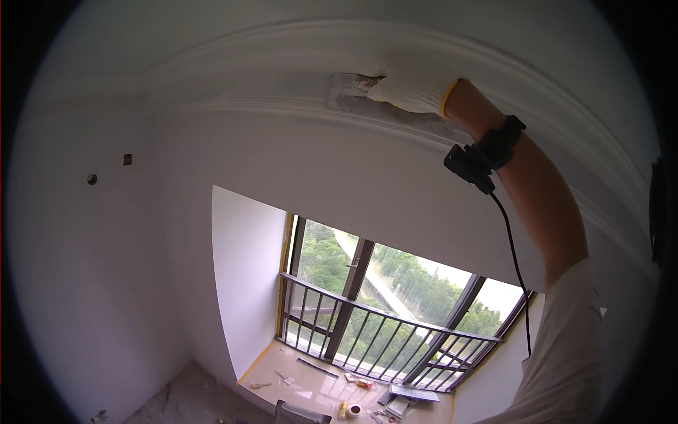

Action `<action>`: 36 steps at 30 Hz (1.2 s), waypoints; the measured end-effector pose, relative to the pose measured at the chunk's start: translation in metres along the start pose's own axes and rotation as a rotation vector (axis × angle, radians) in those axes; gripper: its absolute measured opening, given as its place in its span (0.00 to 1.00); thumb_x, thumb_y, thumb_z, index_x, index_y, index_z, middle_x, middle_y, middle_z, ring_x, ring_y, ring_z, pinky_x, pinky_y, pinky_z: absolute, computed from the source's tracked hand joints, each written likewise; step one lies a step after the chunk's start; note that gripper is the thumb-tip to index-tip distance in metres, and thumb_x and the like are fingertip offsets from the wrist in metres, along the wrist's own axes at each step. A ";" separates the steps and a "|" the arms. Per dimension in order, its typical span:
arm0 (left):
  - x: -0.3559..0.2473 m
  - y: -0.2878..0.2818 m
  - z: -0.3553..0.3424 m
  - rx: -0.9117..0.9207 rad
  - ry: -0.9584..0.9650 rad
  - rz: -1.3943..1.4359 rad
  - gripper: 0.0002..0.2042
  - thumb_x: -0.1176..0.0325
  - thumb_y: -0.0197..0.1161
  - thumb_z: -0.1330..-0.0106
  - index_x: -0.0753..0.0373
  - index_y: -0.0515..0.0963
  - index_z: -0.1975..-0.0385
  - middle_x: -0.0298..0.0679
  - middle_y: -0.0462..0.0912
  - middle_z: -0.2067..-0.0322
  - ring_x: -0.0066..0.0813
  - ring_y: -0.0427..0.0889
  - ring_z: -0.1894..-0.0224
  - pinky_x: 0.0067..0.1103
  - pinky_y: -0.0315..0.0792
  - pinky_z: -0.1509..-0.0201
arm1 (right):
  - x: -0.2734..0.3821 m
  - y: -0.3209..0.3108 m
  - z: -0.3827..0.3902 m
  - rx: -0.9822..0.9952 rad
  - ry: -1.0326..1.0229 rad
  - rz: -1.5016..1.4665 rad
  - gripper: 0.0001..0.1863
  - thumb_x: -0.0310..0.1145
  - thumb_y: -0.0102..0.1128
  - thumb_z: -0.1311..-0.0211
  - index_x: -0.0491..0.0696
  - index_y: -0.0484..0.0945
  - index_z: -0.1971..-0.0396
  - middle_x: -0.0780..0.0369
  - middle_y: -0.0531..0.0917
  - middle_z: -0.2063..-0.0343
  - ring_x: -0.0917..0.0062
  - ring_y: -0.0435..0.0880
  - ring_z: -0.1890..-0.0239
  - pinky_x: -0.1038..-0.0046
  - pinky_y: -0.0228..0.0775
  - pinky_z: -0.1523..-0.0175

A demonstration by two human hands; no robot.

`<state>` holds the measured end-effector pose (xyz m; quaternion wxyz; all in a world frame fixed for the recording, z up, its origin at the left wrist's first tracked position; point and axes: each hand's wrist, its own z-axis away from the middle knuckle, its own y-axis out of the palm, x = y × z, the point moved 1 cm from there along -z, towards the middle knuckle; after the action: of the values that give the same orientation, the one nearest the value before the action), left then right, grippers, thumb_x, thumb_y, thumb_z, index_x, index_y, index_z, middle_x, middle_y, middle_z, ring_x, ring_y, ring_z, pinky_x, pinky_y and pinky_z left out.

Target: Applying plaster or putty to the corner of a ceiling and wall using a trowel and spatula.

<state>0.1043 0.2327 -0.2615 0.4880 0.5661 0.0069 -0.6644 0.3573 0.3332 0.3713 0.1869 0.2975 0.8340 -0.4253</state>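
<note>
At 12 o'clock we see the right hand point(409, 93), gloved in white, raised to the ceiling cornice point(282, 106); its grip closes on a sanding block point(347, 90) pressed flat against a grey patch point(381, 109) of the moulding. A black wrist device point(486, 157) with a hanging cable point(514, 261) sits at 2 o'clock. The window point(381, 311) lies at 6 o'clock. We do not see the left hand.

right arm raised, gloved right hand point(411, 92) closed
</note>
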 end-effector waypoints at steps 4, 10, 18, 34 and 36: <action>0.003 0.001 -0.012 0.051 -0.067 -0.156 0.04 0.72 0.61 0.31 0.60 0.75 0.61 0.32 0.76 0.80 0.17 0.71 0.85 0.15 0.61 0.86 | -0.035 -0.015 0.052 -0.033 0.100 -0.088 0.22 0.52 0.53 0.30 0.52 0.84 0.51 0.57 0.88 0.61 0.64 0.86 0.59 0.63 0.76 0.50; -0.004 0.021 -0.023 0.073 -0.141 -0.045 0.04 0.72 0.63 0.32 0.60 0.75 0.61 0.34 0.78 0.79 0.20 0.73 0.85 0.16 0.62 0.87 | -0.092 -0.041 0.114 0.032 0.276 0.021 0.22 0.45 0.59 0.35 0.52 0.82 0.45 0.54 0.87 0.55 0.64 0.86 0.54 0.63 0.75 0.45; -0.006 0.039 -0.053 0.198 -0.173 -0.250 0.10 0.71 0.64 0.33 0.61 0.74 0.55 0.33 0.79 0.76 0.20 0.75 0.82 0.17 0.66 0.84 | -0.175 -0.072 0.214 0.048 0.325 -0.039 0.25 0.41 0.64 0.42 0.47 0.81 0.45 0.53 0.87 0.57 0.67 0.86 0.56 0.69 0.77 0.49; -0.026 0.168 -0.117 0.683 -0.304 -0.503 0.19 0.66 0.63 0.30 0.60 0.69 0.42 0.33 0.81 0.70 0.19 0.77 0.77 0.17 0.72 0.78 | -0.330 -0.151 0.435 0.081 0.743 0.167 0.25 0.36 0.66 0.44 0.54 0.81 0.43 0.60 0.88 0.59 0.72 0.86 0.64 0.73 0.80 0.55; -0.029 0.186 -0.133 0.724 -0.322 -0.536 0.19 0.66 0.63 0.30 0.60 0.70 0.43 0.33 0.81 0.71 0.19 0.77 0.77 0.17 0.71 0.78 | -0.340 -0.158 0.455 0.125 0.859 0.180 0.23 0.37 0.65 0.41 0.53 0.81 0.43 0.60 0.87 0.61 0.73 0.85 0.65 0.71 0.79 0.55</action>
<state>0.3220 0.2282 -0.1863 0.0658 0.5678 -0.1550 -0.8057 0.5368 -0.2275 0.3992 -0.1586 0.5292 0.7796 -0.2950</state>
